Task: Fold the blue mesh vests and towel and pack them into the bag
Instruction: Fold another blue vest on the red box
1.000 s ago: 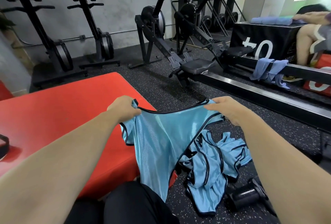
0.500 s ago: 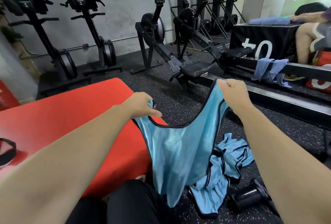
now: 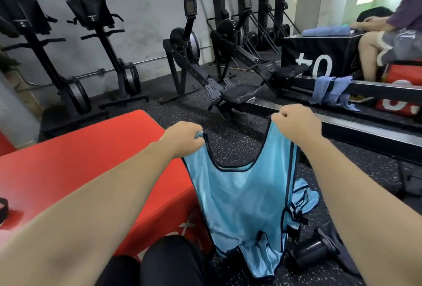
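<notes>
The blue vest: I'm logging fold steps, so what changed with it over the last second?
The left hand and right hand lifted the vest by its shoulders, so it went from bunched to hanging flat, neckline open. Both kept their grip. The other vests on the floor and the red pad stayed put.

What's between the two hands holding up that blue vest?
In the head view, only the vest itself spans from the left hand to the right hand. Its dark-trimmed neckline dips there, and bare speckled floor shows through the scoop.
</notes>
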